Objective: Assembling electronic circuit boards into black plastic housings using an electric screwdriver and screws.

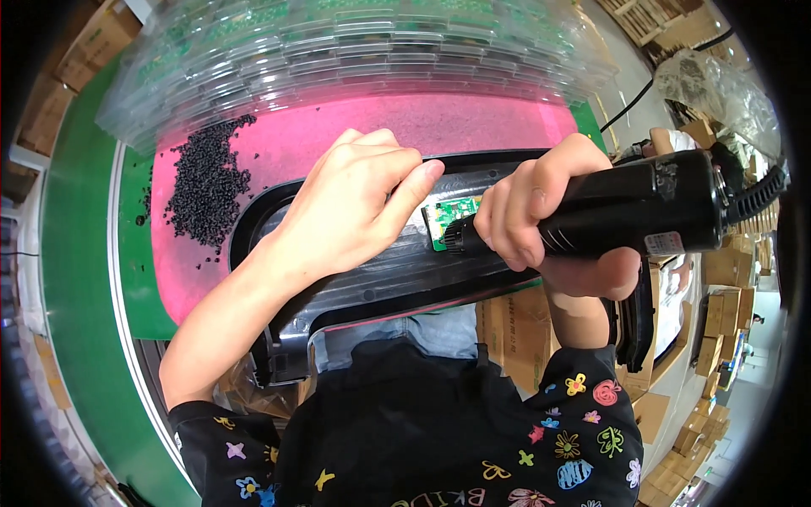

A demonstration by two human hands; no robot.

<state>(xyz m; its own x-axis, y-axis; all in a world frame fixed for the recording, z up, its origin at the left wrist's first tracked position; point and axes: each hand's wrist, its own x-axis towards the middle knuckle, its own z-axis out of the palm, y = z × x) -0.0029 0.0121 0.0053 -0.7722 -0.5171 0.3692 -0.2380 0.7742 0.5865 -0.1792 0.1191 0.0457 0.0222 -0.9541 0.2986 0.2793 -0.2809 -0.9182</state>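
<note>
Left grip is held over the black shell with its fingers curled and its thumb stretched toward the right; whether anything is pinched in it cannot be told. Farther left, small black pieces are heaped on the pink mat, with a few scattered about the edges of the pile. Beneath the mat, the green desk is seen as a bare strip. At the far side, clear plastic trays are stacked in a broad row, and green can be seen through them.

Toward the middle, the green circuit board is laid inside the shell, between the two grips: just beside the left thumb tip and just left of the right fingers. Its right part is hidden. Right grip is clenched around the black power screwdriver, whose ridged nose is aimed leftward and is seen over the board's lower part; whether it is touched cannot be told. At the tool's right end, a corrugated cable is attached. Farther right, cardboard boxes are stacked.
</note>
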